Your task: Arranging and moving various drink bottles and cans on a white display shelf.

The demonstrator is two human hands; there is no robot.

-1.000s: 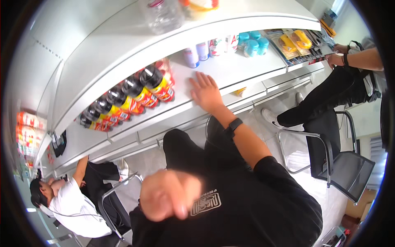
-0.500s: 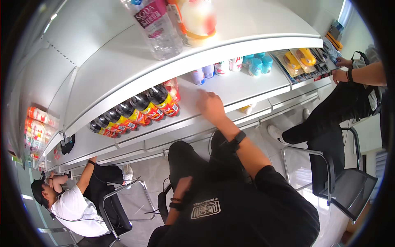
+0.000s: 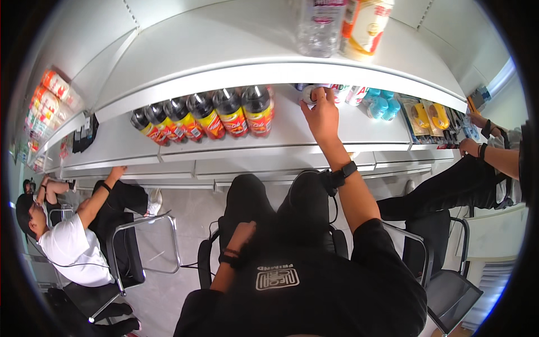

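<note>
The right hand reaches up to the white shelf, fingers curled around a small white can standing just right of the row of dark cola bottles and left of the blue-capped bottles. The left hand rests loosely closed on the lap, holding nothing

Right hand stretched forward, fingers curled, left hand on thigh
</note>
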